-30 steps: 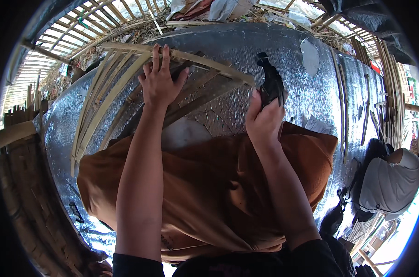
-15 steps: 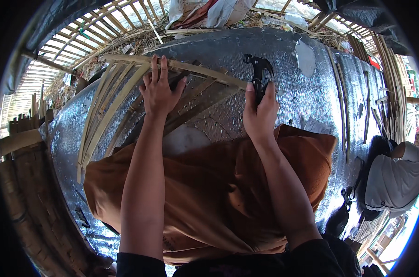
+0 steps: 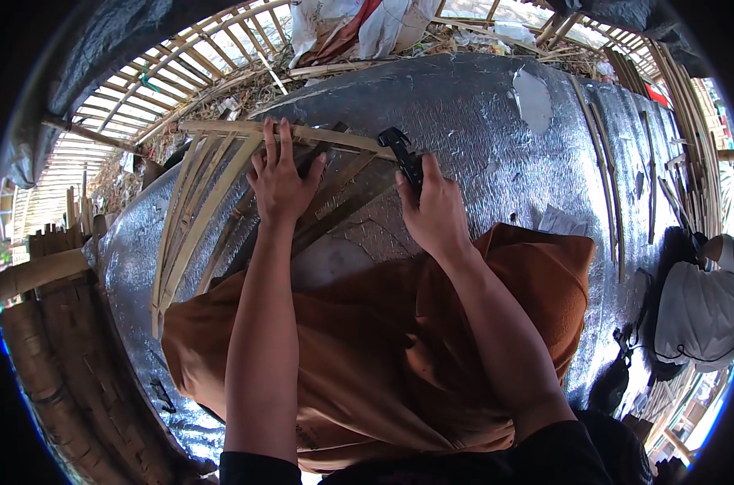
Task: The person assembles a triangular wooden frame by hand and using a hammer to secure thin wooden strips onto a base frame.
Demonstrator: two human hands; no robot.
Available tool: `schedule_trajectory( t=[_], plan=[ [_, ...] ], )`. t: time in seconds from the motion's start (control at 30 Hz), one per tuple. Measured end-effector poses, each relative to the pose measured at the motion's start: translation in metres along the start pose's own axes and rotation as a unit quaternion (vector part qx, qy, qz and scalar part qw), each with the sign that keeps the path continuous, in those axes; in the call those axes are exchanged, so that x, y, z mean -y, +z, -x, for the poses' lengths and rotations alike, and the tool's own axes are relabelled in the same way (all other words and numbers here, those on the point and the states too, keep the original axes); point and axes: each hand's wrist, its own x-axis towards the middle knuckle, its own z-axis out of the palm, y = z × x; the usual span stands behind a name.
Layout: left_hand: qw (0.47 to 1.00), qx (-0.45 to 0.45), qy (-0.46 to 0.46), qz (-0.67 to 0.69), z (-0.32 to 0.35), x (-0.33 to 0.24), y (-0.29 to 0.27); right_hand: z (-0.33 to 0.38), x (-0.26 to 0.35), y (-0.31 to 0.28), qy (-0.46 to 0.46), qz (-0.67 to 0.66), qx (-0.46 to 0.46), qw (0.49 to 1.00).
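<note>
A light bamboo strip [image 3: 334, 137] lies crosswise over several other bamboo slats [image 3: 209, 206] that fan out toward me. My left hand [image 3: 284, 182] lies on this strip near its left part, fingers stretched out and thumb apart, with no grip around it. In my right hand [image 3: 438, 208] is a black claw hammer [image 3: 401, 149], wrapped at the handle. Its head is above or against the right end of the crosswise strip; whether they touch, I cannot tell. Any nail there is too small to make out.
Brown cloth [image 3: 351, 347] covers my lap. Beneath the slats spreads a silvery foil sheet [image 3: 496, 186]. Thin sticks [image 3: 608, 178] lie on its right side, near a grey bag [image 3: 694, 315]. Bamboo planks [image 3: 76, 380] stand at left; a slatted fence [image 3: 152, 89] rises behind.
My right hand has brought the hammer left and lower, its head tilting leftward to the strip's right end. The left hand keeps its place on the strip. The whole view has shifted slightly.
</note>
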Motion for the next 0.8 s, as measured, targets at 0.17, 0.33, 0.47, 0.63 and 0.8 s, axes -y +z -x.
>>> schedule_trajectory(
  t=[0.17, 0.33, 0.47, 0.63, 0.8],
  plan=[
    [1.0, 0.0, 0.006, 0.019, 0.0011, 0.0027, -0.0009, 0.0003, -0.0038, 0.0091, -0.006, 0.008, 0.008, 1.0],
    [1.0, 0.0, 0.005, -0.008, 0.0011, 0.001, -0.0007, 0.0014, -0.0034, 0.0084, -0.025, -0.01, 0.016, 1.0],
    [1.0, -0.006, 0.011, 0.009, 0.0009, 0.001, -0.0018, 0.0018, -0.0089, 0.0112, -0.047, 0.002, 0.004, 0.999],
    [0.999, -0.013, 0.012, 0.029, 0.0, 0.0016, -0.0044, 0.0012, -0.0079, 0.0115, -0.04, -0.011, 0.008, 0.999],
    [0.999, 0.017, -0.02, 0.045, -0.0053, -0.001, -0.0064, 0.0014, -0.0086, 0.0102, -0.063, -0.021, 0.0, 0.998]
  ],
)
